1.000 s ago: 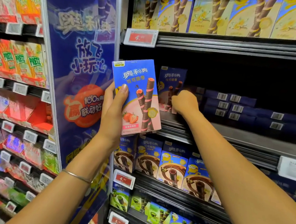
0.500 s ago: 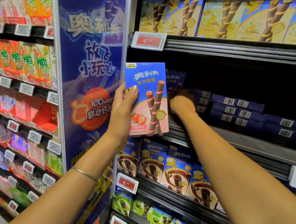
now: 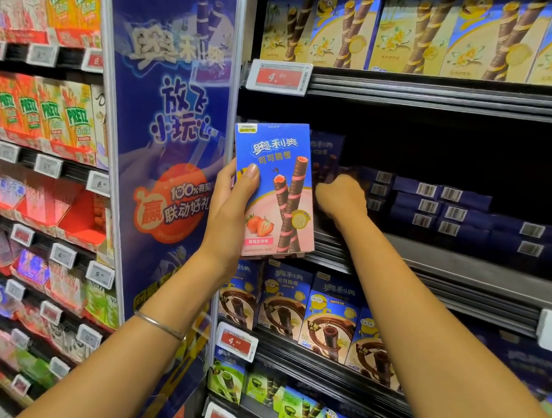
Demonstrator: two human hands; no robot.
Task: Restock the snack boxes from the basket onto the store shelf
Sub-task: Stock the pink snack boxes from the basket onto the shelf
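Item one: your left hand (image 3: 232, 211), thumb on the front and fingers behind, holds the strawberry snack box (image 3: 275, 188) upright in front of the shelf (image 3: 465, 273), just at 9 o'clock of your right hand (image 3: 340, 198). Item two: that right hand reaches onto the shelf with its fingers curled away from the camera, against a dark blue box (image 3: 326, 153) standing at its 11 o'clock; whether it grips that box cannot be told. Item three: flat-stacked blue boxes (image 3: 438, 209) lie at its 3 o'clock.

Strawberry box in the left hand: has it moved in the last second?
No; the strawberry box stays just below the red price tag, as before.
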